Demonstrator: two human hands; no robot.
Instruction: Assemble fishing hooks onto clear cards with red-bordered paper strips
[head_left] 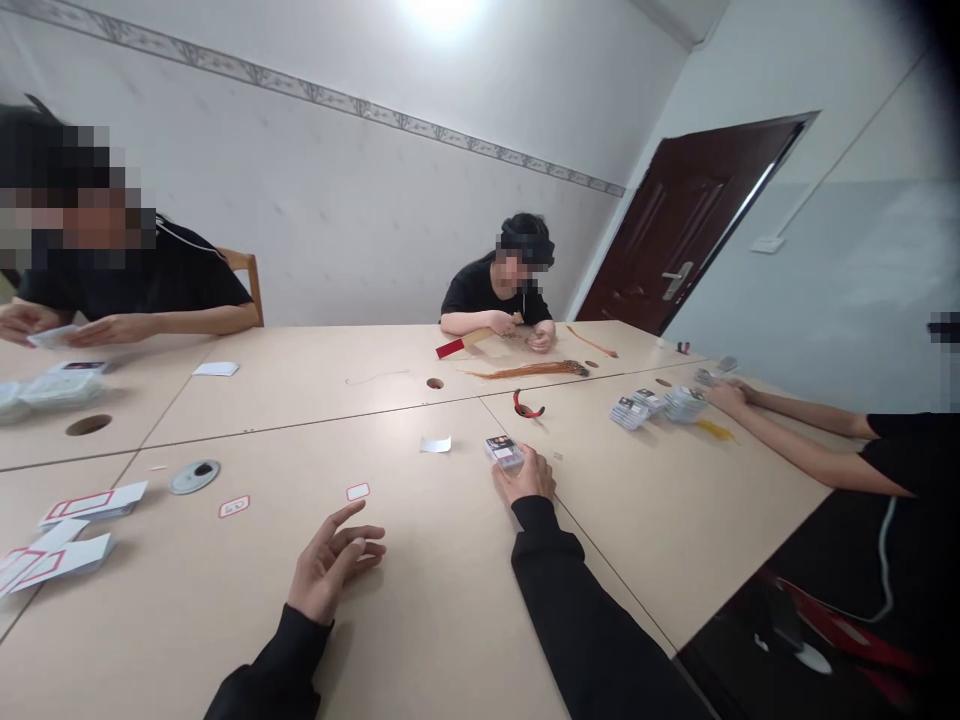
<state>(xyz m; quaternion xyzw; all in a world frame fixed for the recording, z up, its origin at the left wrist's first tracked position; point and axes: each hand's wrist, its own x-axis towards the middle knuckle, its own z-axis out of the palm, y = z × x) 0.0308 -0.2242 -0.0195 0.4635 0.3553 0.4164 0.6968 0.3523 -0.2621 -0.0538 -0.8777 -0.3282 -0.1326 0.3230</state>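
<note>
My left hand [330, 565] hovers just above the beige table [420, 620], fingers loosely spread and slightly curled, with what looks like a small white piece against the fingertips. My right hand [527, 478] reaches forward and its fingers close around a small stack of clear-wrapped cards [503, 451] lying on the table. Both arms wear black sleeves. A small white slip [436, 444] lies left of the stack, and a red-edged label [358, 491] lies ahead of my left hand.
Red-edged white cards [90, 505] and a grey round cap [194, 476] lie at the left. A red-and-black band [527, 405] and orange strands [525, 371] lie farther off. Three other people sit around the table; the person on the right handles card stacks [660, 405]. A dark door [697, 225] stands behind.
</note>
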